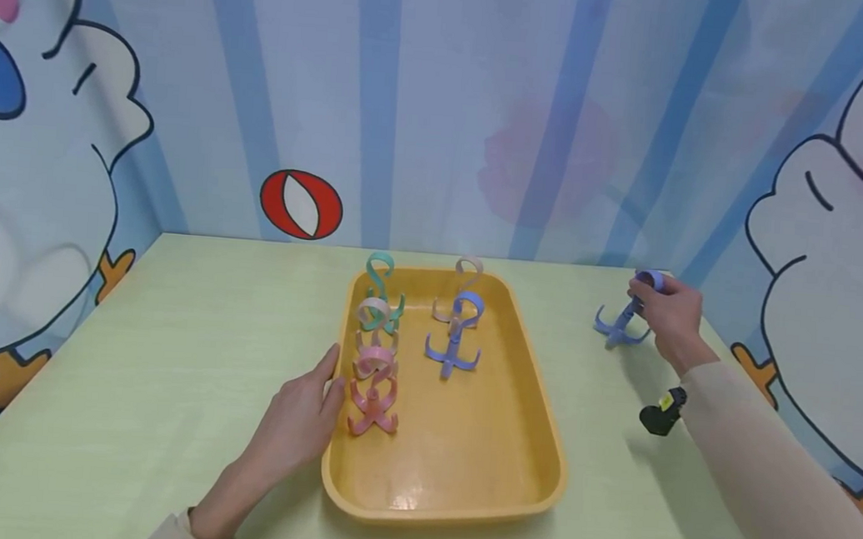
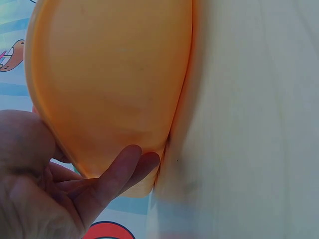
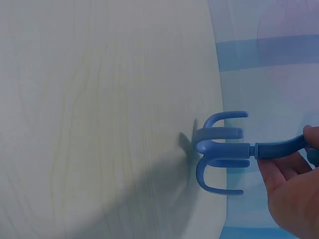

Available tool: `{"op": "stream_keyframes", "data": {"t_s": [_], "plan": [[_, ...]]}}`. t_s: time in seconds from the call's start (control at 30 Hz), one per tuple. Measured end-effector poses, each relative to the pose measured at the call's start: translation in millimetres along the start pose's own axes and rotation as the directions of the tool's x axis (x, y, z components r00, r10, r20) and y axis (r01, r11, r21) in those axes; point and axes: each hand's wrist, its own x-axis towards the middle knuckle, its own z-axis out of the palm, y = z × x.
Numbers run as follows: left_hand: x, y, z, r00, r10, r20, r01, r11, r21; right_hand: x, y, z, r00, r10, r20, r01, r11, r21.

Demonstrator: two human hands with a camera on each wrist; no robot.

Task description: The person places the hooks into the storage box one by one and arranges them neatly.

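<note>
My right hand point(image 1: 672, 316) grips a periwinkle-blue four-claw hanger hook point(image 1: 622, 329) by its curved top, to the right of the yellow tray point(image 1: 544, 419). Its claws point downward over the table, and its shadow point(image 3: 164, 184) falls on the wood beside it. My left hand point(image 1: 297, 419) rests against the tray's left side, with straight fingers point(image 2: 117, 172) touching the outer wall. Inside the tray, a teal hook point(image 1: 379, 278), a pale pink hook point(image 1: 373, 311) and a red-pink hook point(image 1: 373, 407) line the left side. Another blue hook point(image 1: 453, 346) stands in the middle, before a pale hook point(image 1: 469, 268).
A small black object with a yellow-green mark point(image 1: 662, 411) shows beside my right sleeve. The pale wood table point(image 1: 208, 354) extends on both sides of the tray. Cartoon-printed panels point(image 1: 449, 120) rise at the back and sides.
</note>
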Motion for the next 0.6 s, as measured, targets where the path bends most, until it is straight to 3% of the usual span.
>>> {"op": "stream_keyframes", "data": {"t_s": [0.23, 0.6], "plan": [[0.7, 0.5, 0.4, 1.0, -0.005, 0.008, 0.005, 1.0, 0.0, -11.2, -6.7, -4.4, 0.976, -0.108, 0.187, 0.061, 0.968, 0.243], [1.0, 0.4, 0.6, 1.0, 0.006, 0.002, -0.006, 1.0, 0.003, -28.0, -17.5, -7.1, 0.947, -0.16, 0.278, 0.1, 0.97, 0.221]]}}
